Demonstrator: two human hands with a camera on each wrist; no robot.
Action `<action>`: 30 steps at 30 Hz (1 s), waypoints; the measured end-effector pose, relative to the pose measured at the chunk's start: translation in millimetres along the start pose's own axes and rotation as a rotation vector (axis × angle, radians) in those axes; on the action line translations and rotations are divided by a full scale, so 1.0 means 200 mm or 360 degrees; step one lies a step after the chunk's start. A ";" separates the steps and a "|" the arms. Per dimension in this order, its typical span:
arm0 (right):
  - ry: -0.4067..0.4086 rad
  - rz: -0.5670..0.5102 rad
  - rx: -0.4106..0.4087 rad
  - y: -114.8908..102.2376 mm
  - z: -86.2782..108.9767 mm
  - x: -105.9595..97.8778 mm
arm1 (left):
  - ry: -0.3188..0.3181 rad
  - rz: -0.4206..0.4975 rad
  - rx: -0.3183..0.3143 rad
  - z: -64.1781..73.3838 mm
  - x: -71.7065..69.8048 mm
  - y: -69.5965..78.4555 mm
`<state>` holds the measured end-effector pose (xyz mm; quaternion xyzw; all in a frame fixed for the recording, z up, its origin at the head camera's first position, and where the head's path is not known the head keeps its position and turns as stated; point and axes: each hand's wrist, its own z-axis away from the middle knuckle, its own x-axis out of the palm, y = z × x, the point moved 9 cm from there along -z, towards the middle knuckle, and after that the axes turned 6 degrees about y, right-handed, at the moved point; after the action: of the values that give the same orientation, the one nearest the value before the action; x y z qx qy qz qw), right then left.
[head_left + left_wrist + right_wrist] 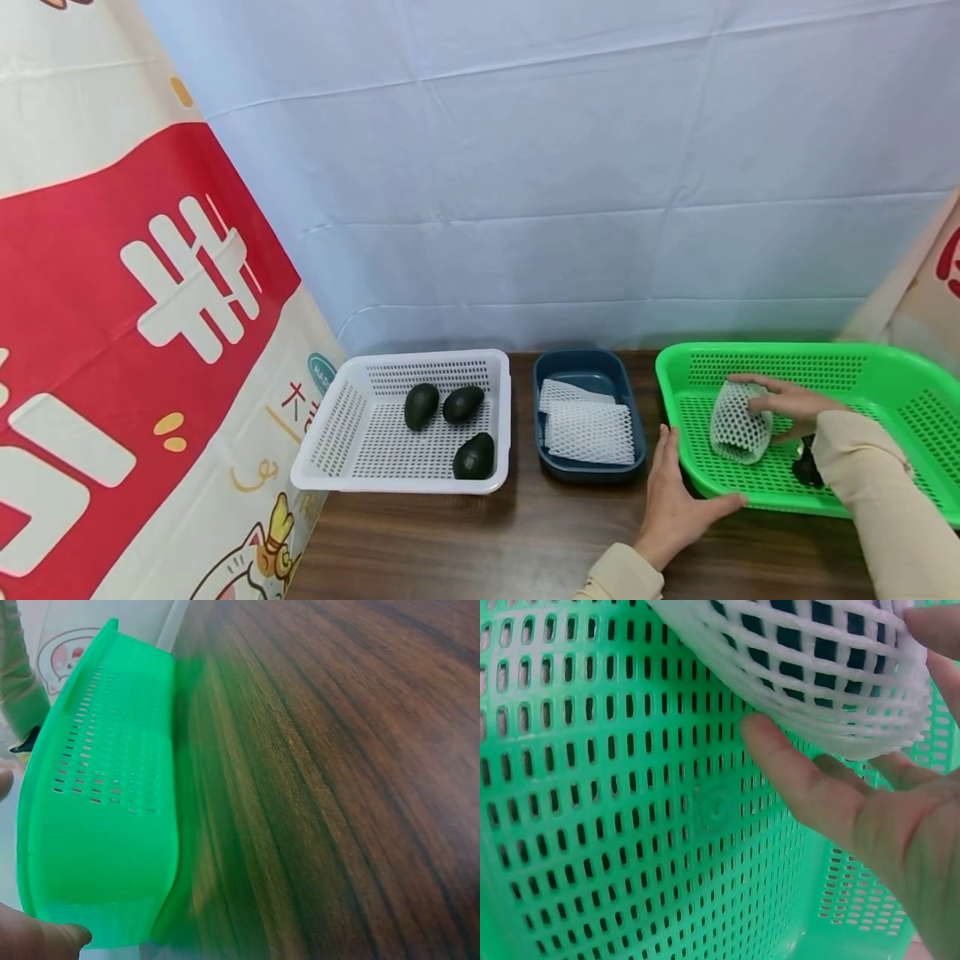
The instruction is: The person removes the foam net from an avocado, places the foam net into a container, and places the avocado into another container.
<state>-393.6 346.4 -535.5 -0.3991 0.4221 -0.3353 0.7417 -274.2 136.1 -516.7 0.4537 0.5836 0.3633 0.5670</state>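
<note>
A white foam net sleeve [741,421] with a dark fruit inside, seen through its mesh in the right wrist view, is in the green basket [750,349]. My right hand [798,406] lies against the sleeve's right side. Its fingers are spread and loosely bent, and the fingertips touch the mesh. At the basket's near left corner is my left hand [675,500], fingers straight along the outer wall and thumb out over the near rim. In the left wrist view only part of that hand shows, beside the green wall [105,855].
Left of the green basket stands a dark blue tray [552,367] holding flat white foam sleeves [590,432]. Farther left, a white basket [352,417] holds three avocados [474,457]. Dark wood tabletop [450,550] runs along the front, and a pale cloth [525,167] hangs behind.
</note>
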 end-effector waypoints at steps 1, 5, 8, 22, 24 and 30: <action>0.0003 -0.0005 -0.0008 0.01 -0.01 -0.01 | -0.0005 0.0002 0.0005 -0.01 0.00 0.00; 0.0006 0.0000 -0.0006 0.06 -0.05 -0.03 | -0.0017 0.0018 0.0004 -0.02 0.01 0.00; -0.0005 0.0014 -0.0013 0.05 -0.05 -0.02 | -0.0007 0.0019 0.0000 -0.04 0.01 -0.01; -0.0078 -0.0115 0.0081 0.02 0.00 0.09 | -0.0041 -0.0047 -0.0019 -0.04 0.03 -0.01; -0.0084 -0.0142 0.0072 0.02 0.00 0.10 | -0.0045 -0.0045 -0.0018 -0.04 0.03 -0.02; -0.0065 -0.0175 0.0036 0.02 -0.01 0.10 | -0.0030 -0.0040 -0.0027 -0.06 0.02 -0.02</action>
<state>-386.8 331.8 -547.3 -0.4199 0.3805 -0.3722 0.7351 -285.5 139.8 -520.2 0.4449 0.5809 0.3569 0.5808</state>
